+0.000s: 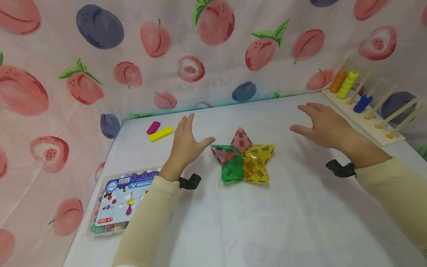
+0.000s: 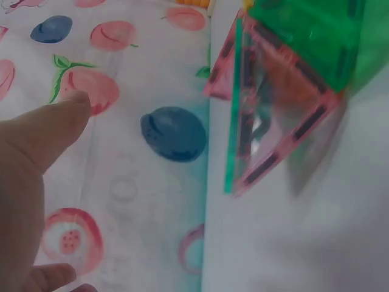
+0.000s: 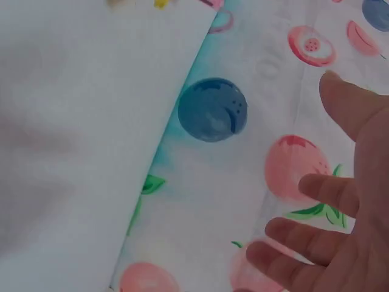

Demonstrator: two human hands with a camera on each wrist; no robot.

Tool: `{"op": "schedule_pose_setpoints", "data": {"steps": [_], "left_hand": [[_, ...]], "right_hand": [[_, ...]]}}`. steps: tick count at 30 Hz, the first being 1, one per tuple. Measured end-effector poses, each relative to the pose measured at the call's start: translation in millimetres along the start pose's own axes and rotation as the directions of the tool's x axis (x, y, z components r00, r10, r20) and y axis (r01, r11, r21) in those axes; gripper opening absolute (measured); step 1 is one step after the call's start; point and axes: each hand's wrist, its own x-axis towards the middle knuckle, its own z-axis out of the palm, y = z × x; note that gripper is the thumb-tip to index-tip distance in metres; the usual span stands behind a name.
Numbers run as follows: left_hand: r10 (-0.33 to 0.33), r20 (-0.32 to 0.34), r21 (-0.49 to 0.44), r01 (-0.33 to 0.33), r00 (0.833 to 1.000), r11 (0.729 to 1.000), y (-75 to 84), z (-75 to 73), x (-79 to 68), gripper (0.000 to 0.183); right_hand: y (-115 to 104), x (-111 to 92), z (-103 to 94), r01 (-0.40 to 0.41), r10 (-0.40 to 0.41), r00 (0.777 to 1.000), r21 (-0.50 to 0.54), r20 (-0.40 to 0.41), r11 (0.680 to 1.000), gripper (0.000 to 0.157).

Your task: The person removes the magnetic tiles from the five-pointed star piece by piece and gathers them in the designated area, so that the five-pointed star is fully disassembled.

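Note:
A star built from translucent magnetic tiles (image 1: 232, 168) lies on the white table, with green, yellow and pink points. My left hand (image 1: 185, 146) hovers to its left, fingers spread and thumb pointing toward the star's pink-and-green point. In the left wrist view the pink triangular tile (image 2: 285, 115) and its green edge show close up, apart from the thumb (image 2: 55, 131). Off to the right of the star, my right hand (image 1: 325, 124) is held above the table, fingers apart and holding nothing. The right wrist view shows its spread fingers (image 3: 310, 240) against the curtain.
A clear box of molecule-model parts (image 1: 116, 200) lies at the left, partly behind my left sleeve. Beyond it are a yellow block (image 1: 161, 134) and a magenta block (image 1: 153, 128). A wooden peg board (image 1: 363, 111) with coloured beads stands back right. A fruit-print curtain (image 1: 213, 81) borders the table.

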Motion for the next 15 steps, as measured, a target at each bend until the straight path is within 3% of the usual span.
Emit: {"op": "schedule_pose_setpoints", "data": {"steps": [4, 8, 15], "left_hand": [[0.013, 0.023, -0.105, -0.01, 1.0, 0.994, -0.3, 20.5, -5.1, 0.085], [-0.021, 0.08, -0.155, 0.033, 0.997, 0.987, -3.5, 42.8, -9.4, 0.079], [-0.033, 0.141, -0.229, 0.065, 0.989, 0.971, -10.5, 63.1, -14.7, 0.072]], "right_hand": [[-7, -3, 12.3, 0.023, -0.021, 1.0, 0.111, -0.019, 0.994, 0.077], [-14, -2, 33.5, 0.043, -0.037, 0.999, 0.212, -0.031, 0.976, 0.069], [-21, 0, 68.6, 0.004, -0.03, 0.998, 0.405, 0.058, 0.914, 0.059]]}}
